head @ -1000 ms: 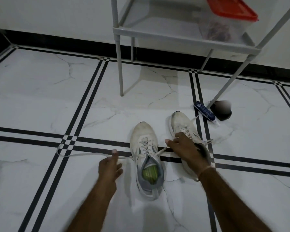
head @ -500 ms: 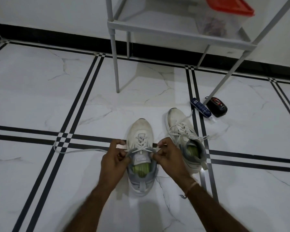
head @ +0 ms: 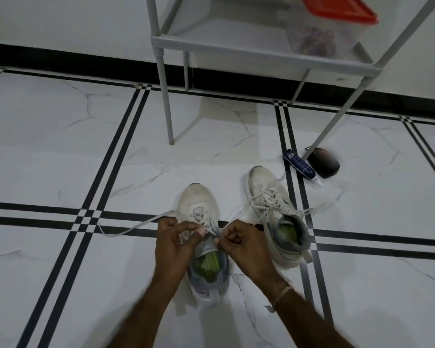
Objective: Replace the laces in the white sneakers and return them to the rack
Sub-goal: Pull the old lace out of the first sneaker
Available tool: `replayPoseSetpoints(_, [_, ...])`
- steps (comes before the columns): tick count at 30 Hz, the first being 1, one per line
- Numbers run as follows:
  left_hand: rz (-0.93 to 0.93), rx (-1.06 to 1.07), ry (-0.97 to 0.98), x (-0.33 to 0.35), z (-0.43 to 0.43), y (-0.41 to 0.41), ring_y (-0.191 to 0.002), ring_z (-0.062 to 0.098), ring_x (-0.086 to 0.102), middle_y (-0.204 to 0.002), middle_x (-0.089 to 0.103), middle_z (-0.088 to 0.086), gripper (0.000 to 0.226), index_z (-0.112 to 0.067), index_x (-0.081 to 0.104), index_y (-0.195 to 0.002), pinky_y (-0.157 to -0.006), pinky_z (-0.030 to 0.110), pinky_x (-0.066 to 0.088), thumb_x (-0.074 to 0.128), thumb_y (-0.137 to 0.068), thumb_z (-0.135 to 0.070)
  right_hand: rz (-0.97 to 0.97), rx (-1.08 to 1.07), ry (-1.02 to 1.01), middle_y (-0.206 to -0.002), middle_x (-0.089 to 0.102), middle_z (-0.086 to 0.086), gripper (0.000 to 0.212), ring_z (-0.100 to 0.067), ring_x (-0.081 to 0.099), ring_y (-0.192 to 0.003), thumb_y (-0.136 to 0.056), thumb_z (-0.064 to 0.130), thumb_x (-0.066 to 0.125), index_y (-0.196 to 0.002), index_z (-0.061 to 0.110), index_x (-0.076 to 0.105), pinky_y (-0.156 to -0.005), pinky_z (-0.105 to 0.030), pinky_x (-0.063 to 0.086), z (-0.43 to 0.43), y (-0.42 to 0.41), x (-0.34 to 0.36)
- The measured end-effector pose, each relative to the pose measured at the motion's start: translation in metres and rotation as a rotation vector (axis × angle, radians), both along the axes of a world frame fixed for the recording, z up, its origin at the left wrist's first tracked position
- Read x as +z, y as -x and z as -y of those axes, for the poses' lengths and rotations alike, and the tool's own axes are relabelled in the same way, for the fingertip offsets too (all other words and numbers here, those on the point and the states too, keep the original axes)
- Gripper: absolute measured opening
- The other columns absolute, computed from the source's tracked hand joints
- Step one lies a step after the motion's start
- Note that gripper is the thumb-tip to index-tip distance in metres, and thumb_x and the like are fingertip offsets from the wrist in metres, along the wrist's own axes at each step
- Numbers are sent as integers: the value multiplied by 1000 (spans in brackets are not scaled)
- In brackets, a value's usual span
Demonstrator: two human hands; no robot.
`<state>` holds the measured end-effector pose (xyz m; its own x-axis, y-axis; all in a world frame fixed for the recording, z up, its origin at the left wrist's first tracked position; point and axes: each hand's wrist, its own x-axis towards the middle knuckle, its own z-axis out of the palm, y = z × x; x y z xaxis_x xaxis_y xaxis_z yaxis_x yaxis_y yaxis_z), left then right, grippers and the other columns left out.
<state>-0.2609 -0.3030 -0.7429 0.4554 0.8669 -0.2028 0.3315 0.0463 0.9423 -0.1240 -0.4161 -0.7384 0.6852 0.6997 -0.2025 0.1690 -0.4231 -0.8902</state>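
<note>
Two white sneakers stand on the tiled floor (head: 60, 151) in front of the rack (head: 162, 71), toes toward it. The left hand (head: 176, 243) and right hand (head: 244, 249) each pinch the lace (head: 136, 226) above the near sneaker (head: 199, 199); its loose end trails left. The second sneaker (head: 264, 189) stands just beside it. On the rack shelf is a clear container (head: 347, 33) with a red lid (head: 337, 8); its contents are dark, tangled and indistinct.

Two white sneakers (head: 199, 199), two hands (head: 246, 249), one rack (head: 165, 96), one tub (head: 322, 33)
</note>
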Motion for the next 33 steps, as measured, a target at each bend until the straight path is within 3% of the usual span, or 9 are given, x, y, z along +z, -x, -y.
replayPoseSetpoints(2, [243,210,593,8,-3,-2,-68,13,53,-79,63,-1,14,-21,73,-82,-63,27,42,67,-93,-15,-37,-44,12,-64,68,4,19,-6,63,-62,-76,11,86,-75,15,68,-61,-27,56,-1,-2,-4])
replayPoseSetpoints(4, [295,374,799,7,-3,3,-70,17,48,-77,58,1,15,-22,67,-81,-63,29,38,64,-95,-19,-65,-70,14,-63,67,6,20,-5,63,-61,-76,12,87,-75,14,68,-62,-28,56,-1,-1,-6])
replayPoseSetpoints(6, [66,426,325,3,2,7,-94,24,53,-101,59,4,3,-30,68,-90,-75,32,45,70,-92,-29,-34,-45,22,-64,67,4,20,-5,62,-61,-76,13,86,-74,16,67,-60,-23,54,-3,1,-5])
replayPoseSetpoints(8, [-284,121,-398,1,4,11,-123,27,45,-132,51,5,37,-35,64,-117,-96,39,40,75,-83,-47,-9,-27,26,-65,69,2,19,-6,63,-61,-75,12,85,-74,18,67,-59,-23,53,-6,2,-4])
replayPoseSetpoints(10, [-355,-204,-691,-1,0,6,-127,22,46,-137,55,-4,45,-37,64,-123,-100,41,34,71,-81,-52,2,-26,35,-68,70,2,19,-8,66,-63,-74,12,85,-74,19,68,-60,-26,55,-7,0,-4])
replayPoseSetpoints(17, [-249,-350,-720,4,-21,-7,-74,17,56,-75,63,-10,14,-27,66,-77,-69,39,48,60,-89,-24,-66,0,9,-65,69,1,22,-8,63,-61,-73,9,86,-71,19,67,-60,-31,55,-7,-1,-6])
replayPoseSetpoints(22, [464,439,568,12,-40,-14,-62,10,53,-58,59,-10,31,-19,50,-78,-62,24,47,41,-107,-13,-104,-33,8,-61,64,3,20,-10,60,-60,-76,14,87,-74,19,68,-64,-42,59,-6,-4,-9])
replayPoseSetpoints(29, [-139,-295,-296,7,-17,-12,-83,0,64,-86,67,-13,25,-28,77,-98,-73,13,46,78,-80,-46,-176,-32,6,-69,72,-5,17,-15,68,-66,-77,15,87,-78,13,71,-66,-37,60,-4,-4,-5])
replayPoseSetpoints(33, [-30,-201,-209,7,-14,-18,-82,5,63,-83,62,-10,8,-28,79,-90,-72,23,48,81,-83,-31,-175,-28,8,-72,71,-3,19,-16,68,-69,-76,15,88,-75,15,69,-68,-38,60,-2,-2,-4])
